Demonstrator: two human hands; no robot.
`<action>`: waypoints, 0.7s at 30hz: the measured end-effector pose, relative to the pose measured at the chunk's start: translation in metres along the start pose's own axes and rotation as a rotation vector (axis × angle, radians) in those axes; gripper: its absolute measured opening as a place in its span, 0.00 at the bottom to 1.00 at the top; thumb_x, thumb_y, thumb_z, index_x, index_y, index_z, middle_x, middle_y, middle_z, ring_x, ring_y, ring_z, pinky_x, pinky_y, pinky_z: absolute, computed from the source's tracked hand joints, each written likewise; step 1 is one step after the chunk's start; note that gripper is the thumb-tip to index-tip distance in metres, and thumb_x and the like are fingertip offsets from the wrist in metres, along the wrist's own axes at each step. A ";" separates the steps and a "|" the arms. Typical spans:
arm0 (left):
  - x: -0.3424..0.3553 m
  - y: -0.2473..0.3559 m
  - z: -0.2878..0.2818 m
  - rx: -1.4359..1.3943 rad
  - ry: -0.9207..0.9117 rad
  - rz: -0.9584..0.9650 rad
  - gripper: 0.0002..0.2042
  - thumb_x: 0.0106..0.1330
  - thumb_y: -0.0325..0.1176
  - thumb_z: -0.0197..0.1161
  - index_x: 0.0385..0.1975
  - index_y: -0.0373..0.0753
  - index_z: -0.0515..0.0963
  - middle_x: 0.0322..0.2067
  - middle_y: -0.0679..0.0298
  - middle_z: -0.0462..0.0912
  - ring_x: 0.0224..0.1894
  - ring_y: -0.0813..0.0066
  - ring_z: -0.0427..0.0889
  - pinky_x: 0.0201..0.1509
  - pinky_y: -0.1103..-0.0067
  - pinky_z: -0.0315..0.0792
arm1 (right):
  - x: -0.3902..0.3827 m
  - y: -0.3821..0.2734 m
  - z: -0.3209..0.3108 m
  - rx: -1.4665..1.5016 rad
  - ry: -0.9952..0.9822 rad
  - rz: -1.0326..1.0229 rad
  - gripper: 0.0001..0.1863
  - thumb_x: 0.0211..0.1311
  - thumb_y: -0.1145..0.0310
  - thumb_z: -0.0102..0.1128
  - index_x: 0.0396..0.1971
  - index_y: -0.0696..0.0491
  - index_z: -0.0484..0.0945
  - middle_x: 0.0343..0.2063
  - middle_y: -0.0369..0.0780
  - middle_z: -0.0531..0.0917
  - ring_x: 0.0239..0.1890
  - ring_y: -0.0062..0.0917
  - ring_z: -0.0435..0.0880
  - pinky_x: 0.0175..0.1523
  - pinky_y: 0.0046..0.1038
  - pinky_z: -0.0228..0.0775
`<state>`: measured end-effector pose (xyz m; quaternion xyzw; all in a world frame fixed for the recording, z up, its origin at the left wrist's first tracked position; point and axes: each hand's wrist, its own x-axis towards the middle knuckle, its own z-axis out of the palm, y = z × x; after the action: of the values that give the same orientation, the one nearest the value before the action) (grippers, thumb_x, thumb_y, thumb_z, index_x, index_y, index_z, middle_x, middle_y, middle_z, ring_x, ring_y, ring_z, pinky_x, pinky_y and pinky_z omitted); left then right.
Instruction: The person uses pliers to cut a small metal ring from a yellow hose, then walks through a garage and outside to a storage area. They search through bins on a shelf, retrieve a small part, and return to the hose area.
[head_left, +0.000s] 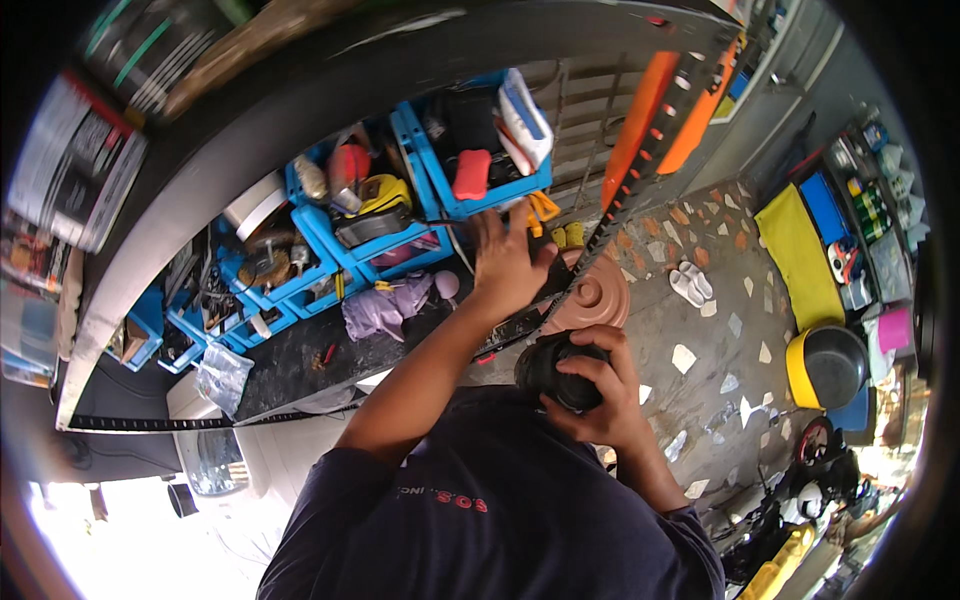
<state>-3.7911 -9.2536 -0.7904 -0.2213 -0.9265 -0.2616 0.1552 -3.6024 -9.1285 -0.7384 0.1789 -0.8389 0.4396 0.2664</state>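
My left hand (507,263) reaches onto the black metal shelf, fingers spread, just below the front of a blue bin (495,198). Right by its fingertips is a yellow-orange plastic piece (542,208), and whether they touch it I cannot tell. Close to my chest, my right hand (612,388) is closed around a dark, rounded object (562,372) whose exact kind is unclear. A red item (471,174), a white item (526,125) and dark things fill the bin. In the neighbouring bin lies a yellow-and-black tape measure-like item (382,205).
More blue bins (290,290) line the shelf, with a lilac cloth (392,305) and a clear plastic bag (224,378) along its edge. A perforated black upright (625,190) stands near my hands. White slippers (690,284) and a black-and-yellow tub (832,367) are on the floor.
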 end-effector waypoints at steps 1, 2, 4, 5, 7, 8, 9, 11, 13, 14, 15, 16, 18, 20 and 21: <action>0.010 -0.004 0.006 -0.054 0.007 -0.022 0.41 0.63 0.48 0.72 0.72 0.38 0.60 0.68 0.32 0.60 0.71 0.30 0.58 0.74 0.51 0.56 | -0.002 0.002 -0.001 0.009 0.013 0.000 0.28 0.35 0.74 0.79 0.44 0.51 0.81 0.53 0.46 0.76 0.53 0.45 0.78 0.56 0.43 0.73; 0.019 -0.006 0.012 -0.114 -0.001 -0.043 0.43 0.61 0.49 0.73 0.72 0.37 0.59 0.68 0.32 0.60 0.70 0.30 0.60 0.73 0.51 0.56 | -0.007 0.003 -0.004 0.014 0.028 0.014 0.28 0.35 0.74 0.79 0.44 0.51 0.81 0.53 0.46 0.77 0.53 0.45 0.78 0.56 0.43 0.73; 0.033 0.000 0.011 -0.252 -0.097 -0.175 0.42 0.61 0.49 0.73 0.70 0.34 0.60 0.65 0.33 0.66 0.65 0.34 0.67 0.70 0.57 0.64 | -0.020 0.003 -0.009 0.015 0.054 0.038 0.28 0.35 0.74 0.79 0.44 0.51 0.81 0.52 0.46 0.77 0.53 0.46 0.78 0.56 0.43 0.73; 0.036 -0.003 0.012 -0.204 -0.028 -0.138 0.39 0.62 0.47 0.73 0.68 0.34 0.63 0.61 0.34 0.70 0.62 0.34 0.70 0.67 0.57 0.66 | -0.023 0.003 -0.012 0.028 0.055 0.044 0.29 0.34 0.74 0.79 0.43 0.51 0.81 0.52 0.46 0.77 0.52 0.46 0.78 0.56 0.43 0.73; 0.036 -0.011 0.019 -0.136 0.102 -0.072 0.32 0.64 0.43 0.71 0.63 0.33 0.69 0.54 0.36 0.77 0.57 0.35 0.75 0.63 0.56 0.69 | -0.030 0.008 -0.015 0.035 0.052 0.043 0.29 0.33 0.75 0.79 0.43 0.52 0.81 0.52 0.46 0.77 0.52 0.46 0.78 0.56 0.44 0.73; 0.037 -0.012 0.022 -0.115 0.161 -0.037 0.27 0.65 0.40 0.70 0.60 0.33 0.72 0.50 0.37 0.79 0.54 0.36 0.77 0.61 0.55 0.69 | -0.032 0.012 -0.018 0.029 0.054 0.037 0.30 0.32 0.75 0.79 0.43 0.52 0.81 0.52 0.46 0.77 0.52 0.46 0.78 0.55 0.44 0.73; 0.034 -0.013 0.023 -0.121 0.237 -0.015 0.21 0.66 0.33 0.67 0.57 0.33 0.74 0.50 0.37 0.79 0.52 0.35 0.77 0.60 0.54 0.71 | -0.035 0.014 -0.021 0.024 0.056 0.029 0.30 0.31 0.75 0.79 0.43 0.52 0.81 0.52 0.46 0.76 0.52 0.46 0.78 0.55 0.44 0.73; 0.028 -0.014 0.021 -0.186 0.328 0.056 0.19 0.66 0.29 0.67 0.55 0.33 0.77 0.48 0.40 0.79 0.50 0.38 0.78 0.57 0.57 0.73 | -0.039 0.019 -0.026 0.027 0.069 0.039 0.30 0.31 0.75 0.78 0.43 0.52 0.81 0.52 0.46 0.76 0.52 0.46 0.78 0.55 0.44 0.73; 0.018 -0.007 0.019 -0.249 0.377 0.111 0.18 0.64 0.26 0.68 0.53 0.33 0.79 0.48 0.43 0.78 0.50 0.41 0.79 0.55 0.60 0.74 | -0.043 0.022 -0.028 0.035 0.086 0.052 0.30 0.30 0.75 0.78 0.43 0.51 0.81 0.52 0.45 0.76 0.52 0.46 0.78 0.55 0.45 0.73; 0.013 -0.001 0.019 -0.242 0.399 0.155 0.18 0.63 0.24 0.68 0.54 0.34 0.79 0.49 0.44 0.77 0.51 0.41 0.79 0.55 0.60 0.75 | -0.045 0.024 -0.029 0.042 0.094 0.061 0.30 0.30 0.75 0.78 0.43 0.51 0.81 0.52 0.45 0.76 0.52 0.46 0.78 0.55 0.45 0.73; 0.008 0.007 0.019 -0.239 0.423 0.193 0.19 0.62 0.23 0.69 0.54 0.35 0.79 0.50 0.44 0.76 0.51 0.42 0.79 0.54 0.60 0.75 | -0.045 0.026 -0.030 0.048 0.096 0.068 0.30 0.31 0.75 0.78 0.43 0.51 0.81 0.52 0.45 0.76 0.52 0.46 0.78 0.55 0.45 0.73; 0.004 0.015 0.020 -0.254 0.414 0.182 0.18 0.61 0.22 0.69 0.52 0.36 0.80 0.50 0.45 0.75 0.51 0.42 0.79 0.53 0.61 0.76 | -0.045 0.027 -0.031 0.047 0.099 0.066 0.30 0.31 0.75 0.78 0.43 0.51 0.81 0.52 0.45 0.76 0.52 0.46 0.78 0.55 0.45 0.73; -0.010 0.026 0.015 -0.274 0.398 0.140 0.17 0.58 0.20 0.70 0.49 0.37 0.82 0.49 0.47 0.75 0.51 0.44 0.80 0.51 0.62 0.77 | -0.045 0.028 -0.031 0.057 0.087 0.061 0.29 0.31 0.76 0.78 0.42 0.51 0.81 0.52 0.45 0.76 0.52 0.46 0.78 0.56 0.45 0.73; -0.023 0.012 0.011 -0.215 0.425 0.251 0.25 0.56 0.21 0.71 0.56 0.36 0.76 0.47 0.48 0.75 0.47 0.45 0.81 0.45 0.62 0.79 | -0.045 0.027 -0.031 0.077 0.072 0.046 0.29 0.31 0.75 0.78 0.43 0.51 0.81 0.52 0.45 0.76 0.52 0.46 0.78 0.56 0.45 0.73; -0.033 0.008 0.007 -0.222 0.447 0.267 0.28 0.56 0.22 0.71 0.59 0.36 0.73 0.47 0.48 0.75 0.46 0.45 0.81 0.44 0.62 0.79 | -0.045 0.027 -0.032 0.087 0.063 0.038 0.29 0.32 0.75 0.78 0.43 0.51 0.81 0.52 0.45 0.76 0.52 0.46 0.78 0.56 0.44 0.73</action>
<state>-3.7598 -9.2543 -0.8066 -0.2936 -0.7977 -0.3809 0.3638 -3.5721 -9.0846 -0.7676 0.1604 -0.8134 0.4861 0.2764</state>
